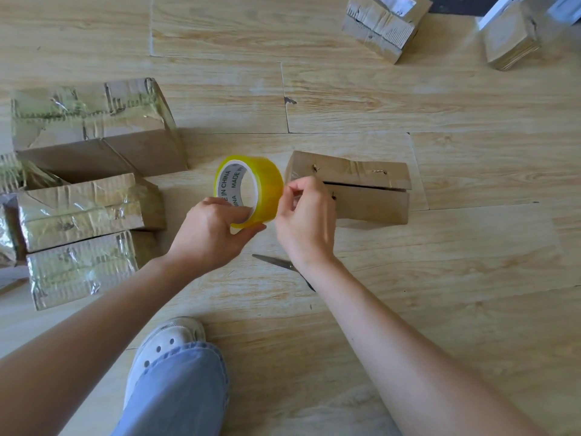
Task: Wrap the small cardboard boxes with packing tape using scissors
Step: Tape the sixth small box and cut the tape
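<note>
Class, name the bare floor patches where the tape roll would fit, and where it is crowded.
Free: floor right of the slit box; the strip between it and the far boxes. Crowded: left, among the taped boxes; scissors lie under the right hand's wrist.

left hand holding tape roll, right hand pinching its edge
</note>
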Motion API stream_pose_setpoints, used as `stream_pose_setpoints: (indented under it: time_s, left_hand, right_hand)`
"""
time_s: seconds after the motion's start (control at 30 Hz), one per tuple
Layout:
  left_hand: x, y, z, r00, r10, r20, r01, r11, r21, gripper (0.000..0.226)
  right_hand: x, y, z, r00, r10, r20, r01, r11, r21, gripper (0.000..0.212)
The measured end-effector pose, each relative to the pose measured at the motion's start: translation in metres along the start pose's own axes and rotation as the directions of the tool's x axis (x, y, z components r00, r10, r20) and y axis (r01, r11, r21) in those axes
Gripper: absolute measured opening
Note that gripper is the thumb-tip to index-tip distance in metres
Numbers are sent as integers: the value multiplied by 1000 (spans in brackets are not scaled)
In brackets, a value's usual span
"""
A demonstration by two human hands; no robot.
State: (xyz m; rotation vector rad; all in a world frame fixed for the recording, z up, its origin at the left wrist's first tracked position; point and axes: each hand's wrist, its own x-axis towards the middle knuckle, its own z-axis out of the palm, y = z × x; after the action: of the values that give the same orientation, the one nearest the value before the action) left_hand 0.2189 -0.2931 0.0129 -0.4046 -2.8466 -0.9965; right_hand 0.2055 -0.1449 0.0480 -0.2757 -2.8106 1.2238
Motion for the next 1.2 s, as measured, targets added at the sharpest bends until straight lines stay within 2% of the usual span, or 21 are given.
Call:
stream_pose_setpoints:
  time_s: [0.1, 0.17, 0.3, 0.43, 0.5, 0.57, 0.7, 0.8, 0.93, 1.03, 1.1, 1.2]
  left_hand:
    - [-1, 3, 4, 1000, -4, -8, 3, 1000, -19, 29]
    - [-3, 2, 5, 1000, -21, -3, 21, 1000, -18, 25]
    - [-7, -7, 4, 1000, -18, 0, 18, 1000, -1, 14]
    - [-6, -16, 5, 998, 39, -39, -38, 999, 19, 17]
    - [-6, -18, 5, 995, 78, -56, -76, 997, 35, 15]
    - [-6, -19, 4, 992, 116, -54, -114, 993, 38, 15]
    - [-3, -19, 3, 988, 150, -31, -149, 988, 50, 16]
    - [-3, -17, 4, 990, 139, -10, -138, 988, 73, 18]
    - [-6, -10, 4, 995, 98, 12, -98, 994, 52, 20]
    - [-7, -7, 4, 997, 52, 64, -54, 998, 19, 29]
    - [-6, -8, 3, 995, 38, 90, -37, 999, -5, 34]
    - [-2, -6, 1, 992, 29, 119, -23, 998, -52, 40]
  right_hand:
    - [-4, 4, 2, 995, -93, -22, 93, 996, -10, 5]
    - [-4, 6, 1, 996, -87, 0, 86, 993, 85, 6]
    - [-3, 7, -4, 973, 164, 165, -218, 887, 406, 4]
    - [5, 4, -6, 909, 306, 283, -414, 743, 526, 36]
    - [11, 3, -8, 872, 339, 354, -486, 687, 540, 29]
    - [14, 2, -10, 854, 324, 406, -511, 666, 544, 7]
    - [14, 4, -9, 881, 339, 331, -472, 691, 548, 6]
    - [14, 5, -8, 931, 314, 187, -365, 800, 475, 8]
    - [5, 5, -6, 993, 115, -34, -99, 947, 304, 8]
    - [-1, 10, -4, 995, -67, -74, 82, 973, 218, 7]
    - [-2, 14, -5, 996, -83, -44, 92, 957, 276, 7]
    - [-1, 17, -7, 999, 27, 43, -43, 899, 436, 6]
